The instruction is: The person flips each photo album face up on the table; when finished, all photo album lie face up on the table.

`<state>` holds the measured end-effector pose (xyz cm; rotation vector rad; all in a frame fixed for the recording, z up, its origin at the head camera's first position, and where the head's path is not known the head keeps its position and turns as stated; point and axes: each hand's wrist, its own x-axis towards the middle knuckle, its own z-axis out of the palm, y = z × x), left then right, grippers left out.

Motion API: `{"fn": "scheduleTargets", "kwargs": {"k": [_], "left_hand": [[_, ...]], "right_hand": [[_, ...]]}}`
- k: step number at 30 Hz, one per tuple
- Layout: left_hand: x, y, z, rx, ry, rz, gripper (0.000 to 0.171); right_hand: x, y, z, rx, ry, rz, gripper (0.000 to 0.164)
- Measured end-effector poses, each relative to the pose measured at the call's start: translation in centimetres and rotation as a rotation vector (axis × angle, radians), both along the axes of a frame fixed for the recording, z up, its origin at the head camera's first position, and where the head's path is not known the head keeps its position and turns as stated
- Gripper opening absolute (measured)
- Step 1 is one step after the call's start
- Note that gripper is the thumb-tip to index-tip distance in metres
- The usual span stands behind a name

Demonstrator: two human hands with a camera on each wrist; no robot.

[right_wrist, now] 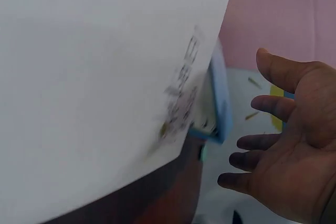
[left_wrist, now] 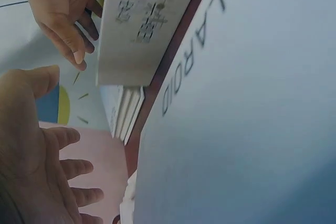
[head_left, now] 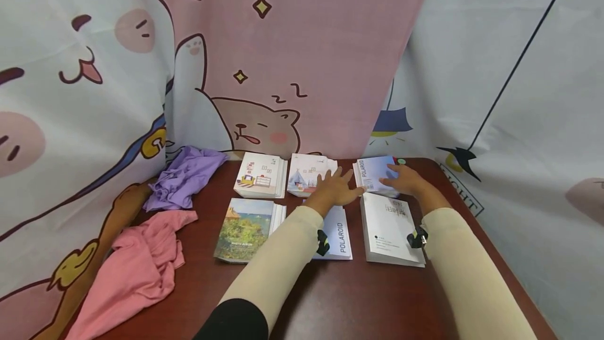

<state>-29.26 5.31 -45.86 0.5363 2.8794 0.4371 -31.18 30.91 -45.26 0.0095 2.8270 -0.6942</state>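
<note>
My left hand hovers with spread fingers between a tent-pictured white album and a blue-white POLAROID album, partly hidden under my forearm. At the back right, my right hand reaches over the edge of a blue POLAROID album; whether it touches is unclear. Just in front lies a thick white album with small print. Both wrist views show bare palms with fingers apart, the left hand beside the POLAROID album, the right hand beyond the white album.
On the left stand a white album with a furniture picture and a landscape photo album. A purple cloth and a pink cloth lie crumpled by the left curtain. Printed curtains enclose the brown table.
</note>
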Motion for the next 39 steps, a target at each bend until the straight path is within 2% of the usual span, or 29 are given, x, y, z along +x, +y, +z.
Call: {"fn": "scheduleTargets", "kwargs": {"k": [5,12,18,28,39], "left_hand": [[0.2,1.2,-0.5,0.018,-0.013,-0.039,0.084],[0.8,2.7,-1.6,0.063,-0.064,-0.053,0.085],[1.0,4.1,-2.5,0.048,-0.063,-0.081,0.083],[1.0,4.7,-2.5,0.058,-0.09,-0.111,0.086],[0.5,4.4,-2.3,0.097,-0.113,-0.136,0.088]], "right_hand": [[0.6,1.5,-0.9,-0.031,-0.002,-0.014,0.084],[0.6,2.4,-2.4,-0.075,0.005,-0.012,0.081],[0.7,2.5,-2.8,-0.114,-0.014,-0.026,0.08],[0.5,2.1,-2.9,-0.161,-0.006,-0.002,0.075],[1.0,2.2,-2.9,-0.184,0.038,-0.027,0.072]]}}
